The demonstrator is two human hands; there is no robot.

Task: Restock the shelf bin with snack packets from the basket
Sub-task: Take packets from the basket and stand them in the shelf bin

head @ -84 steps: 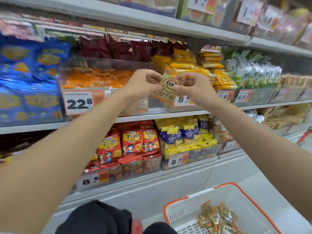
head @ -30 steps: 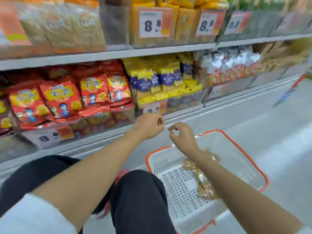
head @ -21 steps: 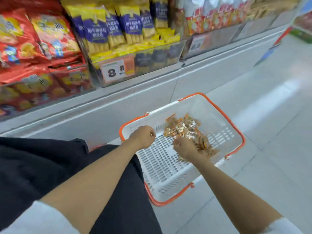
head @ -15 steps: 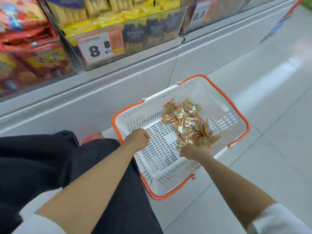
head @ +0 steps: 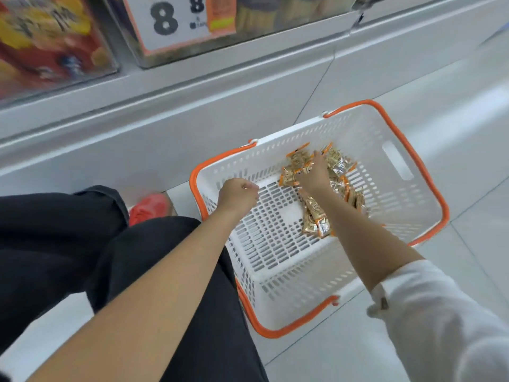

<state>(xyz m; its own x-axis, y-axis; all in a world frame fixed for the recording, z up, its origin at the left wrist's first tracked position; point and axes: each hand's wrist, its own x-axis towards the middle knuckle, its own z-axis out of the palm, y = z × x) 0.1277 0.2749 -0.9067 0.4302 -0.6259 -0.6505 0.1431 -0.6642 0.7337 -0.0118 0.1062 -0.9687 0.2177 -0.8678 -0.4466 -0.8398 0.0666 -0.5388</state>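
Observation:
A white basket with an orange rim (head: 399, 166) stands on the floor in front of the shelf unit. Several orange and silver snack packets (head: 337, 164) lie in a heap at its far middle. My right hand (head: 314, 175) reaches into the heap with fingers spread over the packets; whether it grips one is hidden by the hand itself. My left hand (head: 239, 193) hovers over the basket's near left corner, fingers curled and holding nothing. The shelf bin being restocked is out of view above.
The lowest shelf at the top holds a clear bin with a price tag (head: 179, 20) and red snack bags (head: 46, 42). My black trousers (head: 82, 244) and a red shoe (head: 150, 209) are left of the basket. Grey tiled floor (head: 468, 78) lies to the right.
The view has dropped from the shelf down to the basket. Both hands came down from the shelf, and my right hand moved forward into the packet heap.

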